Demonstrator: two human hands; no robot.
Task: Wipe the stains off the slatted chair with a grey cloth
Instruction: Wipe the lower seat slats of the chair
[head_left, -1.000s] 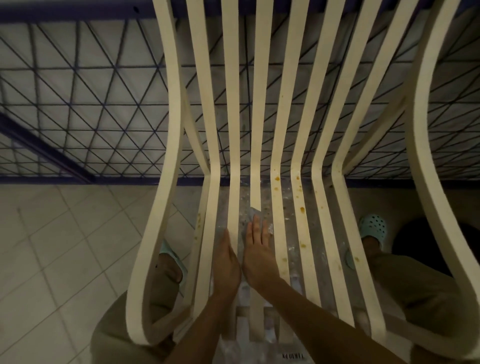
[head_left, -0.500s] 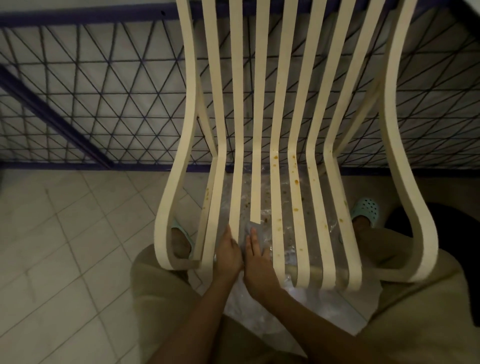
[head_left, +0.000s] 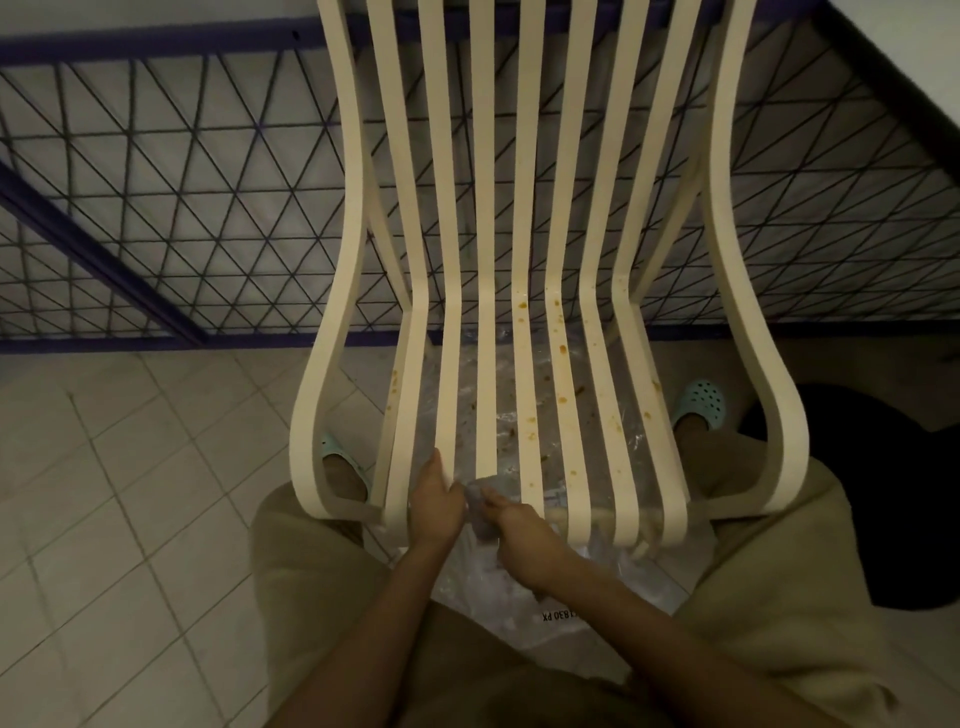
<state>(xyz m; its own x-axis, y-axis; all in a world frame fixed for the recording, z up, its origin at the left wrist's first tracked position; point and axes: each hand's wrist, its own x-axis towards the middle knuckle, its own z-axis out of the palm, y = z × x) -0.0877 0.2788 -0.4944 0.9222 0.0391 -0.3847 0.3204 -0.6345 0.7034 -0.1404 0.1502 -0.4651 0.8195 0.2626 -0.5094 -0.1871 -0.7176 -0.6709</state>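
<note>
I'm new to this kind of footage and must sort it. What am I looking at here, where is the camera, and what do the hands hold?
No machine here: a person's two bare hands, filmed by one camera worn on the head, looking down. The cream slatted chair stands on a tiled floor before a metal grille, with a clear plastic sheet beneath it. Orange stains dot its seat. The left hand holds one slat near its front end; the right hand grips a grey cloth beside it.

Cream slatted chair (head_left: 524, 260) orange-stained, grey cloth (head_left: 480, 512) bunched at seat front
</note>
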